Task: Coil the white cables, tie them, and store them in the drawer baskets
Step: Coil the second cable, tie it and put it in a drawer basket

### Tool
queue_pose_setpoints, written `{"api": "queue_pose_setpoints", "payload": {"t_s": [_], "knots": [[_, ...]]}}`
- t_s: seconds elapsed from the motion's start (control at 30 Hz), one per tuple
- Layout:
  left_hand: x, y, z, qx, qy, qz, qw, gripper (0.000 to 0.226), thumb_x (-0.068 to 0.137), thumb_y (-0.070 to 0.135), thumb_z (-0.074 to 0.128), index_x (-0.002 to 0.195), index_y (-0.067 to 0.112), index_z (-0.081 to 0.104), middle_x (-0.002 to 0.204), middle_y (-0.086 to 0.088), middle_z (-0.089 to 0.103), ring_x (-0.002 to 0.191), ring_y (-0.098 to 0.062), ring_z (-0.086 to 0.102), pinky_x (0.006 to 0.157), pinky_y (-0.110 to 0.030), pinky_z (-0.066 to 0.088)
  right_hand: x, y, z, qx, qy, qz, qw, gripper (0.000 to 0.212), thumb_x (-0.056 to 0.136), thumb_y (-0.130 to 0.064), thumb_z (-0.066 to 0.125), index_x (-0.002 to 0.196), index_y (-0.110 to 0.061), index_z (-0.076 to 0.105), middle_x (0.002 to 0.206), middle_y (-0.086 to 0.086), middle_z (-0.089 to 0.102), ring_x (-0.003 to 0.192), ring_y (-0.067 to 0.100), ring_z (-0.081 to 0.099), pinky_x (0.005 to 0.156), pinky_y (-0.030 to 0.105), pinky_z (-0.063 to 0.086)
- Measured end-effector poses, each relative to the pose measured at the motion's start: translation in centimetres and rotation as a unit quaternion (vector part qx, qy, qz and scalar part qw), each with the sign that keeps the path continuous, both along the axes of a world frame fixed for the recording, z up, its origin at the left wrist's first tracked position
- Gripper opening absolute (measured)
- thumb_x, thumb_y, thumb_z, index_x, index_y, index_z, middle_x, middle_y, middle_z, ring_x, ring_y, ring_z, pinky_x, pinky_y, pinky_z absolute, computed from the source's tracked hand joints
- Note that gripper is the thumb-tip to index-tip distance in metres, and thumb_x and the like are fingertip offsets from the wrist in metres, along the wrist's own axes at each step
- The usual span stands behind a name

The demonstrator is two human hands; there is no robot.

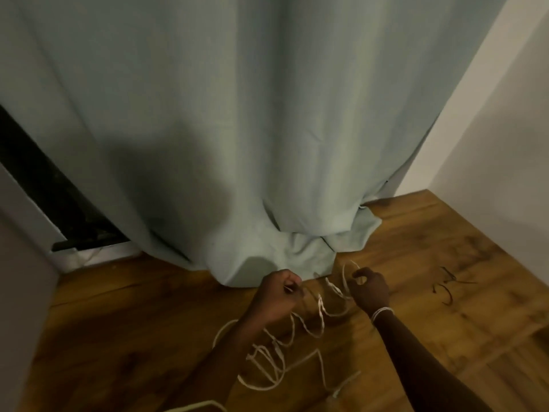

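A long white cable point(322, 315) lies in loose tangled loops on the wooden floor point(133, 322) between my two forearms. My left hand point(277, 295) has its fingers curled round one stretch of the cable. My right hand point(370, 288) pinches another stretch near a small raised loop point(350, 270). A thin white band point(381, 313) circles my right wrist. More slack cable trails toward the bottom edge point(267, 379). No drawer or basket is in view.
A pale blue-grey curtain point(237, 129) hangs right in front and bunches on the floor by my hands. A white wall point(505, 129) stands at right, a dark window and frame point(44, 188) at left. Dark scuff marks point(445, 288) are on the floor at right.
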State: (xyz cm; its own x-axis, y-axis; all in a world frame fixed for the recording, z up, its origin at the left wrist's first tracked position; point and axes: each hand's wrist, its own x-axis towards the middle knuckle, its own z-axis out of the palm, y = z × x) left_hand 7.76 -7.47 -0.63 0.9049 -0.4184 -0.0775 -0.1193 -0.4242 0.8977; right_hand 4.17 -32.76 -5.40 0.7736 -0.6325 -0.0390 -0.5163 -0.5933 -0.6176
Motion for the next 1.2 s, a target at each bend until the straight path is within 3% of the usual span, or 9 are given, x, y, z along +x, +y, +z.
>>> {"api": "queue_pose_setpoints", "payload": {"t_s": [0.1,0.23,0.37,0.53,0.67,0.83,0.93,1.07,1.2], "knots": [[0.9,0.7,0.1,-0.006,0.003,0.003,1.000,0.020,0.081,0.024,0.070,0.100,0.017,0.070,0.092,0.005,0.070,0.084,-0.004,0.065,0.066,-0.009,0.047,0.4,0.3,0.1,0.014,-0.007,0.003,1.000,0.017,0.081,-0.007,0.067,0.096,-0.006,0.074,0.102,0.021,0.073,0.098,0.038,0.067,0.088,0.037,0.051],[2.7,0.6,1.1,-0.030,0.006,0.021,0.999,0.021,0.081,0.028,0.073,0.099,0.018,0.068,0.090,0.007,0.069,0.080,-0.004,0.065,0.062,-0.008,0.046,0.8,1.4,2.5,0.019,-0.111,0.032,0.993,0.031,0.075,0.014,0.057,0.079,-0.015,0.067,0.083,0.013,0.075,0.084,0.029,0.072,0.078,0.040,0.055],[4.6,-0.7,3.1,-0.053,-0.025,0.023,0.998,0.040,0.083,0.034,0.073,0.118,0.021,0.058,0.114,0.008,0.063,0.098,-0.005,0.061,0.081,-0.015,0.048,1.5,2.4,8.1,0.057,-0.259,0.132,0.955,0.017,0.090,0.016,0.051,0.088,0.000,0.054,0.083,-0.009,0.068,0.082,0.005,0.070,0.072,0.028,0.059],[5.9,-3.9,6.8,-0.110,0.000,-0.049,0.993,0.051,0.089,0.041,0.063,0.135,0.033,0.043,0.138,0.017,0.047,0.127,-0.002,0.042,0.109,-0.032,0.038,0.2,2.2,16.0,0.143,-0.328,0.272,0.893,0.007,0.095,0.006,0.053,0.097,0.008,0.046,0.096,0.019,0.071,0.085,0.024,0.068,0.077,0.031,0.056],[4.8,-6.3,10.3,-0.208,-0.033,-0.093,0.973,0.023,0.096,0.033,0.053,0.117,0.029,0.061,0.112,0.008,0.070,0.110,-0.007,0.062,0.098,-0.028,0.048,-1.1,0.3,19.4,0.204,-0.311,0.314,0.873,0.008,0.096,0.005,0.052,0.096,0.010,0.046,0.095,0.020,0.072,0.082,0.025,0.065,0.077,0.035,0.055],[2.1,-8.5,14.4,-0.278,0.018,-0.178,0.944,0.027,0.096,0.033,0.046,0.083,0.022,0.067,0.084,-0.003,0.070,0.087,-0.018,0.067,0.090,-0.035,0.054,-2.3,-2.4,20.9,0.303,-0.336,0.263,0.852,0.017,0.094,-0.002,0.057,0.102,0.010,0.049,0.102,0.027,0.070,0.094,0.044,0.064,0.088,0.052,0.053],[0.9,-10.4,16.2,-0.342,-0.004,-0.132,0.930,0.032,0.095,0.038,0.045,0.078,0.016,0.061,0.059,-0.005,0.056,0.058,-0.019,0.056,0.068,-0.035,0.052,-2.5,-1.2,21.4,0.370,-0.312,0.197,0.853,0.030,0.091,-0.010,0.064,0.116,0.003,0.053,0.114,0.021,0.069,0.111,0.040,0.065,0.094,0.050,0.056],[0.9,-11.6,19.1,-0.468,0.027,-0.011,0.883,0.033,0.095,0.040,0.048,0.083,0.015,0.067,0.044,0.002,0.035,0.040,-0.012,0.033,0.053,-0.031,0.039,-3.6,1.6,20.6,0.397,-0.087,0.319,0.856,0.044,0.082,-0.037,0.072,0.120,-0.018,0.058,0.112,0.014,0.073,0.096,0.021,0.072,0.083,0.032,0.059],[1.0,-10.5,22.6,-0.570,0.161,0.009,0.805,0.030,0.100,0.031,0.041,0.089,0.011,0.061,0.047,0.004,0.040,0.041,-0.008,0.040,0.055,-0.027,0.041,-3.7,2.8,19.2,0.306,-0.109,0.420,0.847,0.020,0.100,-0.025,0.054,0.094,-0.011,0.067,0.078,0.015,0.071,0.071,0.015,0.065,0.072,0.028,0.050]]}}
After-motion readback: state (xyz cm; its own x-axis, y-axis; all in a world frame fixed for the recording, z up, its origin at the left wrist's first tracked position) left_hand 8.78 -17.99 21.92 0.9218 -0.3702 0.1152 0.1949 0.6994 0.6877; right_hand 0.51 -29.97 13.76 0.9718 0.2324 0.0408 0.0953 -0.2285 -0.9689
